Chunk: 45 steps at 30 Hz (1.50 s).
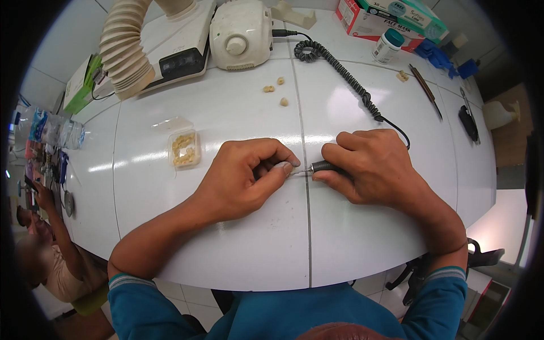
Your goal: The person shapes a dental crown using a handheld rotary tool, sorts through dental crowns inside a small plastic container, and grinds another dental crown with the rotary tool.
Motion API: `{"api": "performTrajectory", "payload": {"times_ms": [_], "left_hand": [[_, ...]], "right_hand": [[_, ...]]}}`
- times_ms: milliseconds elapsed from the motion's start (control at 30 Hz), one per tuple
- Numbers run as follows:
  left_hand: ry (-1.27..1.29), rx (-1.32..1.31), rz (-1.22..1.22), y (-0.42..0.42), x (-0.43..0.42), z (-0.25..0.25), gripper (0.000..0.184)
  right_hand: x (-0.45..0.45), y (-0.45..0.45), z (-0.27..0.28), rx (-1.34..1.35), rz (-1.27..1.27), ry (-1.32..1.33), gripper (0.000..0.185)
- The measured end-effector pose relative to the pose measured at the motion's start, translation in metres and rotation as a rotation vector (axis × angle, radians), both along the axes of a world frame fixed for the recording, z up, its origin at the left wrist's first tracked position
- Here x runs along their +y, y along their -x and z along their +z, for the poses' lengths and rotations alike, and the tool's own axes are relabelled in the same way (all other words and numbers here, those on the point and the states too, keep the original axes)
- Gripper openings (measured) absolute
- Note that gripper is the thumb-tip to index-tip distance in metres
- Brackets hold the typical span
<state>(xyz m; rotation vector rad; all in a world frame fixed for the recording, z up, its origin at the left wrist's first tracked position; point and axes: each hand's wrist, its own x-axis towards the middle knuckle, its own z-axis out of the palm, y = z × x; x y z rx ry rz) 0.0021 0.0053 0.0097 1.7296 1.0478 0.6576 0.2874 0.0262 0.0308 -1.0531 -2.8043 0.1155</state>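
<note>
My right hand point(374, 167) is closed around the dark grip of a rotary handpiece point(325, 166), its thin metal bur pointing left. Opposite it, my left hand point(241, 178) is closed in a pinch, thumb against fingers; whatever sits between the fingertips is too small and hidden to make out. The bur's tip reaches the left fingertips, though I cannot tell what it touches. Fine dust specks lie on the white table point(249, 255) below. Left of my hands is a small clear box point(185, 149) of yellowish tooth-like pieces, its lid open.
A white control unit point(241, 37) feeds a coiled black cord point(348, 79). Beside it stands an extractor with a ribbed hose point(126, 48). Loose yellowish pieces point(284, 102) lie mid-table. A brown-handled tool point(425, 90) and mask boxes point(391, 20) are right. Another person point(62, 255) sits left.
</note>
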Motion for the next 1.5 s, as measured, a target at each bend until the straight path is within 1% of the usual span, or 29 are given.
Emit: {"api": "performTrajectory", "payload": {"times_ms": [167, 233, 333, 433, 567, 633, 933, 1067, 1333, 1433, 1500], "left_hand": [[-0.009, -0.014, 0.005, 0.0004, 0.0003, -0.0013, 0.017], [-0.034, -0.003, 0.009, -0.0013, 0.0002, -0.0018, 0.017], [-0.016, 0.012, 0.009, -0.0013, 0.0007, -0.0018, 0.018], [0.043, -0.028, 0.056, -0.0022, -0.0013, -0.0008, 0.014], [0.049, -0.038, 0.039, -0.0002, -0.0007, -0.0019, 0.017], [0.078, -0.039, 0.060, -0.0016, -0.0012, 0.0012, 0.015], [0.059, -0.018, 0.075, -0.0034, -0.0016, 0.0000, 0.016], [0.039, -0.015, 0.029, 0.0002, -0.0008, -0.0031, 0.018], [0.031, -0.028, 0.023, -0.0005, -0.0003, -0.0050, 0.018], [0.058, -0.006, 0.022, -0.0003, -0.0004, -0.0011, 0.017], [0.105, -0.070, 0.057, 0.0005, -0.0015, -0.0034, 0.017]], "right_hand": [[-0.0004, 0.0013, 0.0018, -0.030, -0.023, 0.038, 0.040], [-0.0014, 0.0026, -0.0013, -0.002, -0.001, -0.003, 0.041], [-0.0017, 0.0017, -0.0015, 0.005, -0.006, -0.013, 0.041], [-0.0015, 0.0009, -0.0010, -0.001, -0.029, 0.008, 0.041], [-0.0014, 0.0016, 0.0016, -0.031, -0.053, 0.040, 0.041], [-0.0025, 0.0025, -0.0015, 0.008, -0.026, 0.013, 0.041], [-0.0026, 0.0019, -0.0005, -0.002, -0.036, 0.006, 0.042], [-0.0023, 0.0026, 0.0010, -0.040, -0.056, 0.036, 0.043], [-0.0025, 0.0028, -0.0004, -0.010, -0.034, 0.023, 0.043], [-0.0026, 0.0016, 0.0002, -0.012, -0.049, 0.016, 0.043], [-0.0017, 0.0016, -0.0013, 0.014, -0.078, 0.007, 0.043]]}}
